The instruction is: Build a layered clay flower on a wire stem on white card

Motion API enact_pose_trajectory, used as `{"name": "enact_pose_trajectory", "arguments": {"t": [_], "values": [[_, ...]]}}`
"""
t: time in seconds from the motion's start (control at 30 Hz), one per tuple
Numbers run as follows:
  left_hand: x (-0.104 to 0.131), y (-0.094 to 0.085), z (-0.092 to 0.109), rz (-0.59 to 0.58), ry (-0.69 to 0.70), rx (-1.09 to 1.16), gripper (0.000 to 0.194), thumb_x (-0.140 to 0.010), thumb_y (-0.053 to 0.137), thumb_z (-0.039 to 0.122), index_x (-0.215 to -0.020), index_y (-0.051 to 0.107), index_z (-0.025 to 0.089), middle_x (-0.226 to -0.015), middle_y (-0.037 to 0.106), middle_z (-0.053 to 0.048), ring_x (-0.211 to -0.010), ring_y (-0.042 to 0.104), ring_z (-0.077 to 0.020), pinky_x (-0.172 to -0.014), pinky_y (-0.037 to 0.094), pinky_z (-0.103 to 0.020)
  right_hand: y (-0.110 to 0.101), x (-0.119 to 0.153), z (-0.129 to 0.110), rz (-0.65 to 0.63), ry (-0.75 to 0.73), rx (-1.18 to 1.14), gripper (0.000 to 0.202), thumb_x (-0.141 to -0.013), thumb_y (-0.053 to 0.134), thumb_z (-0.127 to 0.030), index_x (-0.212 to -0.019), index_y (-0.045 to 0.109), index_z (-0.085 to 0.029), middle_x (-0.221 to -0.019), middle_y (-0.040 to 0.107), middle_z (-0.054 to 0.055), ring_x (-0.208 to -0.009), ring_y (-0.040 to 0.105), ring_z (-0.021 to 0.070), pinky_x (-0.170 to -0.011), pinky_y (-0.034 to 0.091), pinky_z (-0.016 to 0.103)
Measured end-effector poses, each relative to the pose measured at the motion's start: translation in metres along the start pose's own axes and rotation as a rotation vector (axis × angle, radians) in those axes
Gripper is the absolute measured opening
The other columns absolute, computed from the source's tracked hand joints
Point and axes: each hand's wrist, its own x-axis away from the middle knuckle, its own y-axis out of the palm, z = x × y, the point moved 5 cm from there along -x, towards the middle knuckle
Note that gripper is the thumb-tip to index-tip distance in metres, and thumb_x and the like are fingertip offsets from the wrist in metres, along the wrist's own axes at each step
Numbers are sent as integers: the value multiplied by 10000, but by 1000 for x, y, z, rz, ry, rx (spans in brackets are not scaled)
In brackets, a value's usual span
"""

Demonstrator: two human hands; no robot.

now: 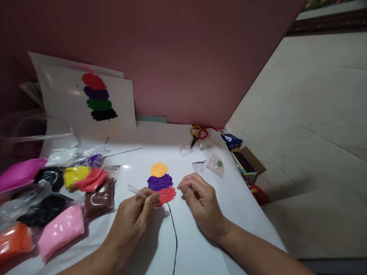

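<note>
On the white paper (155, 236) three textured clay patches are stacked: yellow-orange (159, 169) on top, purple (160, 182) in the middle, red (168, 195) at the bottom. A thin black line (176, 236) runs down from the red patch. My left hand (139, 212) pinches a clear plastic stick (136, 190), its thumb and finger over the red patch's left edge. To the right of the patches is my right hand (203, 202), thumb and index fingertips pressed together; anything between them is too small to make out.
Bags of coloured clay, including pink (61, 231) and brown (99, 200), cover the left side. A sheet with coloured patches (65, 103) leans on the wall behind. Scissors (195, 134) and a small bag with green clay (215, 166) are at the back right.
</note>
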Motion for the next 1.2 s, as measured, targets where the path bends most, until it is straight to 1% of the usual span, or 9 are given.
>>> {"name": "enact_pose_trajectory", "arguments": {"t": [0.17, 0.47, 0.6, 0.77, 0.93, 1.03, 1.2], "values": [[-1, 2, -2, -29, -28, -26, 415, -912, 392, 467, -706, 618, 186, -669, 658, -16, -614, 622, -160, -573, 483, -257, 0, 0, 0, -5, -1, 1, 200, -945, 475, -219, -783, 588, -193, -858, 576, 43, -779, 561, 153, -646, 489, 291], [-1, 1, -3, -40, -41, -51, 415, -904, 385, 481, -696, 597, 190, -644, 644, -8, -602, 605, -161, -562, 461, -254, 0, 0, 2, -9, 12, -14, 194, -946, 477, -219, -796, 596, -190, -866, 573, 46, -782, 553, 149, -643, 490, 276], [-1, 0, -1, -40, -60, -73, 379, -898, 399, 445, -686, 592, 197, -598, 624, 13, -551, 579, -146, -547, 447, -240, 0, 0, 2, -6, 6, -19, 192, -946, 482, -220, -790, 590, -186, -865, 571, 42, -784, 554, 144, -666, 485, 275], [-3, -2, 1, -36, -62, -118, 363, -887, 396, 438, -683, 579, 201, -587, 628, 12, -540, 579, -150, -539, 435, -240, 0, 0, 2, -8, 13, -18, 194, -948, 480, -225, -794, 593, -187, -869, 570, 42, -780, 551, 144, -669, 481, 280], [-6, -2, -3, -34, -51, -153, 377, -892, 386, 452, -688, 585, 205, -600, 653, 5, -561, 601, -159, -548, 414, -246, 0, 0, 3, -8, 15, -13, 190, -946, 485, -224, -794, 594, -189, -867, 573, 36, -776, 553, 142, -672, 476, 284], [-6, -2, -7, -32, -48, -196, 386, -893, 378, 460, -672, 566, 205, -567, 625, 10, -521, 564, -153, -528, 388, -250, 0, 0, 3, -7, 14, -14, 186, -945, 487, -225, -797, 594, -187, -866, 570, 38, -774, 547, 143, -662, 475, 281], [-5, -4, -11, -73, -68, -295, 393, -909, 329, 458, -708, 548, 202, -596, 627, -3, -551, 564, -164, -557, 379, -265, 0, 0, 2, -8, 3, -10, 187, -943, 486, -213, -791, 591, -187, -861, 569, 38, -764, 545, 141, -664, 472, 283]]}}
